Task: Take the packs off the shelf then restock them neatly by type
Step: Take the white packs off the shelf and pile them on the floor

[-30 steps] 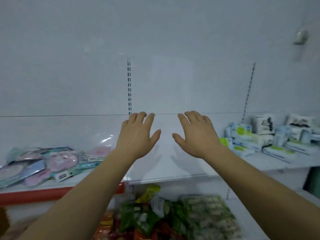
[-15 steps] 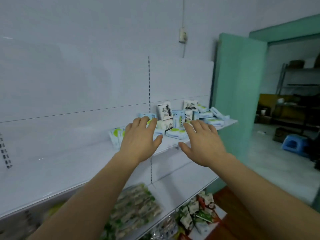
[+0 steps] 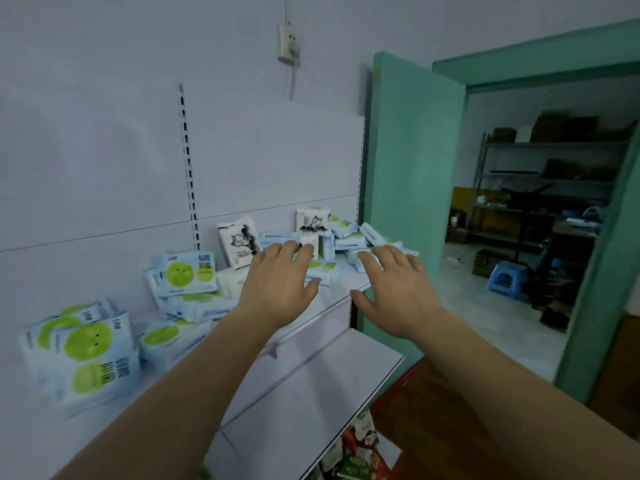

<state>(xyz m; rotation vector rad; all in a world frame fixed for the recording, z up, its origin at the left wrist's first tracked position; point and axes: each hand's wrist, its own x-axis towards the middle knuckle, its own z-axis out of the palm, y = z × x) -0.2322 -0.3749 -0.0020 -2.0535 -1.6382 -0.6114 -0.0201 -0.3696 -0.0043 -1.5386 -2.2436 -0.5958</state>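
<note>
Several tissue packs lie jumbled on the white shelf [image 3: 332, 292]. Packs with green circles [image 3: 183, 277] lean on the back panel at the left, with more of them [image 3: 86, 355] nearer me. White packs with a cat drawing [image 3: 239, 244] stand further back, and blue-and-white packs [image 3: 349, 242] pile at the far right end. My left hand [image 3: 277, 289] hovers above the shelf's middle with straight, spread fingers, holding nothing. My right hand [image 3: 394, 289] hangs the same way beside the shelf's right end, empty.
A lower white shelf [image 3: 311, 400] juts out under my arms, with snack packets [image 3: 356, 448] below it. A green door [image 3: 408, 188] stands open at the shelf's right end. Beyond it are a storeroom rack [image 3: 547, 174] and a blue stool [image 3: 507, 278].
My view has swung right along the shelf, from the bare middle section to the tissue packs and the doorway. Both hands have stayed outstretched, open and empty, now closer to the packs.
</note>
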